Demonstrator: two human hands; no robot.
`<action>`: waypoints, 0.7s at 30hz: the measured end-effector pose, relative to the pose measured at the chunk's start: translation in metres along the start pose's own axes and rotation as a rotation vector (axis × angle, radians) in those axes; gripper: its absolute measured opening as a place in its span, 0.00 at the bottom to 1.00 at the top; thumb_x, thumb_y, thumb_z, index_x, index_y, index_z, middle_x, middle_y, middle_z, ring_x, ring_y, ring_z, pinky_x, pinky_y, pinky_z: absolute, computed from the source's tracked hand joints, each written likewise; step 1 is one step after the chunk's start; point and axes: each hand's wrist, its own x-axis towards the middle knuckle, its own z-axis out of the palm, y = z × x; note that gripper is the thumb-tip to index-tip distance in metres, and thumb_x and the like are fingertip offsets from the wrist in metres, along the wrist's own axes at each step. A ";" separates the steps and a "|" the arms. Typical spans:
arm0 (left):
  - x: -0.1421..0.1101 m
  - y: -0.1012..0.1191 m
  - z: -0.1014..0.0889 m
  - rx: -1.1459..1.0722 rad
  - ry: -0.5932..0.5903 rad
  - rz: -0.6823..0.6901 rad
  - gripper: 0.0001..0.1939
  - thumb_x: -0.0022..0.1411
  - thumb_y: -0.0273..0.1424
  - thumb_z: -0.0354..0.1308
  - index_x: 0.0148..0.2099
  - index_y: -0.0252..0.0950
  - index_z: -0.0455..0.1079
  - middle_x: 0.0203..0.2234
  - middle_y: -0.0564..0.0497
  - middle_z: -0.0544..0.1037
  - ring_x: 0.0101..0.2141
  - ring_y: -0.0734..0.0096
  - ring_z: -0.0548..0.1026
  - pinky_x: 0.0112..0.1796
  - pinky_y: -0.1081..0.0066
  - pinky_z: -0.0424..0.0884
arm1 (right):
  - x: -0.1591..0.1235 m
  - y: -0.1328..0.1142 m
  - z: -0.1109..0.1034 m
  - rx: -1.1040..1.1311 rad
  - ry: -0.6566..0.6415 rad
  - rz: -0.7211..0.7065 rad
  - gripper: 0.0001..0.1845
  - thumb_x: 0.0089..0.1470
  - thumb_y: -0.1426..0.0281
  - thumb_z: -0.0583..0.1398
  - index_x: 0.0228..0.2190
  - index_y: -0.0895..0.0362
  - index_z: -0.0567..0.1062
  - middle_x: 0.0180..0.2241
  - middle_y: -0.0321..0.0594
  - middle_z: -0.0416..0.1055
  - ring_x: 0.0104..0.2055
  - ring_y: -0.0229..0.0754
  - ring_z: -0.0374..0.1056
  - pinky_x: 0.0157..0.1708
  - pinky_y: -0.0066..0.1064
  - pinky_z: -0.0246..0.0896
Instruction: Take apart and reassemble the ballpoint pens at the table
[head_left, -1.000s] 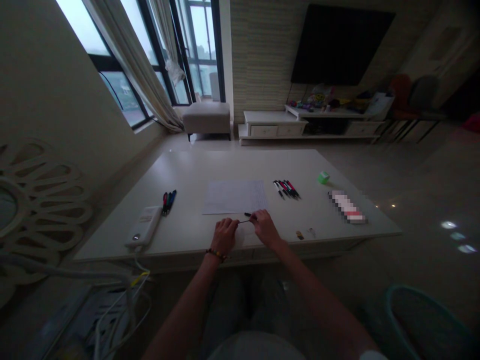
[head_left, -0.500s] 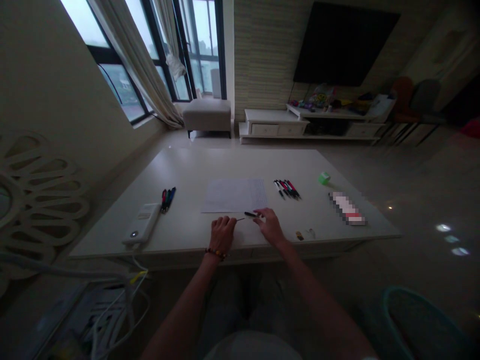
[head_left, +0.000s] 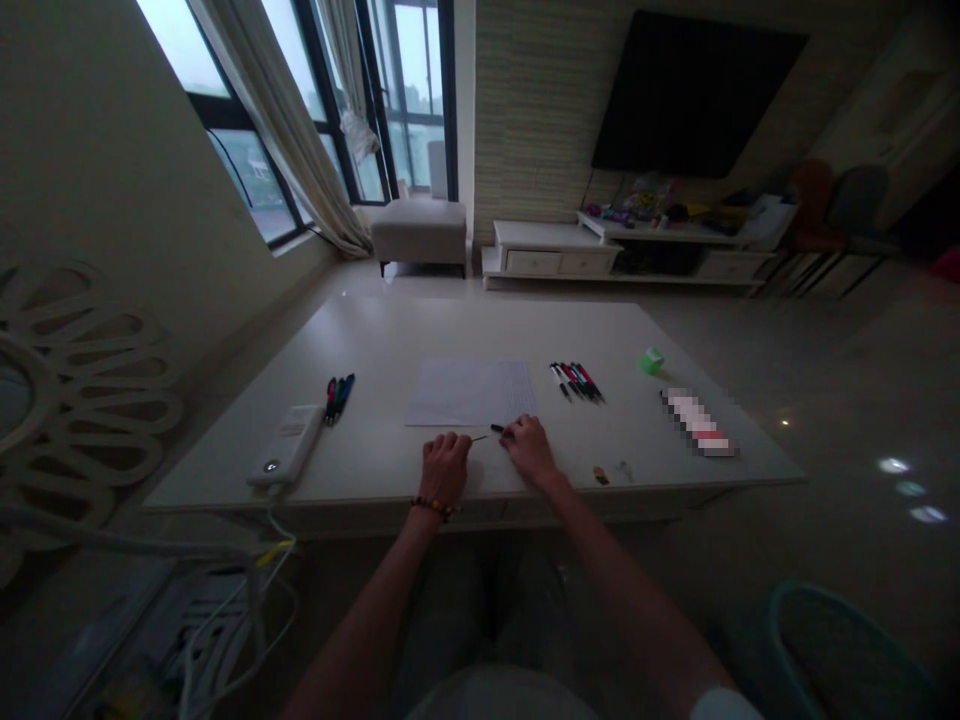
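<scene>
My right hand [head_left: 529, 450] pinches a thin black pen [head_left: 491, 432] at the paper's lower edge, and the pen's slim tip points left. That tip ends right at the curled fingers of my left hand [head_left: 445, 468], which hide anything they might hold. A beaded bracelet [head_left: 433, 507] circles my left wrist. Just above both hands lies a white sheet of paper [head_left: 471, 393]. To the right sits a bunch of several pens [head_left: 577, 381], and to the left a smaller group of pens [head_left: 338, 398]. A white power bank [head_left: 287, 447] lies further left.
All this rests on a large white table [head_left: 420, 340]. A green roll [head_left: 652, 361], a pixelated package [head_left: 697, 422] and small bits [head_left: 601, 476] lie to the right. Cables [head_left: 225, 600] hang at the lower left; a teal basket [head_left: 840, 650] stands at the lower right.
My right hand moved slightly right with the pen, then came back. The pen's tip again reaches my left fingers. The whole view has drifted a little.
</scene>
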 end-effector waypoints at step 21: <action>-0.001 -0.001 0.000 -0.002 -0.007 0.043 0.10 0.63 0.31 0.43 0.38 0.41 0.66 0.32 0.49 0.69 0.35 0.66 0.64 0.37 0.66 0.55 | -0.009 -0.021 -0.015 0.449 0.001 -0.145 0.06 0.53 0.70 0.57 0.30 0.57 0.75 0.29 0.39 0.70 0.34 0.38 0.66 0.36 0.30 0.59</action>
